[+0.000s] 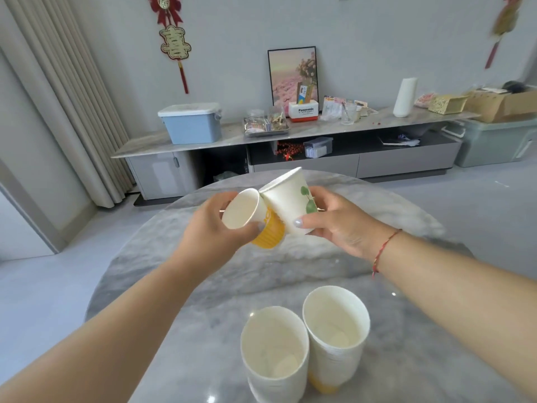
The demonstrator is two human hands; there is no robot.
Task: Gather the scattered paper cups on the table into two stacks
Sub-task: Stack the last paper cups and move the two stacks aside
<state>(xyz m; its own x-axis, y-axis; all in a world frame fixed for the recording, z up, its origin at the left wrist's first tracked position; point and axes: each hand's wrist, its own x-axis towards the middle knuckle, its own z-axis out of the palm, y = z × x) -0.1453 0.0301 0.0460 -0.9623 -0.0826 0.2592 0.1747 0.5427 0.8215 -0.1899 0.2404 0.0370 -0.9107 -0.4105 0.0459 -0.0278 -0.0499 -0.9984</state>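
I see two paper cups held above the far part of the tabletop (392, 251), one in each hand.

The yellow cup (255, 219) is in the left hand (212, 228). It is tilted, with its open mouth turned toward the camera and its yellow base pointing away to the right. The left thumb lies across the lower rim; the other fingers (223, 199) wrap the far side of the wall. The fingers are closed on this cup.

The leaf-print cup (287, 202) is in the right hand (340, 222). It is tilted, mouth up and away from the camera, base down toward the thumb. The right thumb presses the near wall close to the base; the remaining fingers sit behind the wall beside the green leaf print. The fingers are closed on this cup.

The two held cups touch side to side between the hands.

Nearer to the camera than both sets of fingers, two cup stacks stand upright on the tabletop: the left stack (274, 353) and the right stack (337, 333). Their rims touch or nearly touch; I cannot tell which. A yellow cup base shows at the bottom of the right stack.

A red string bracelet (383, 251) circles the right wrist.
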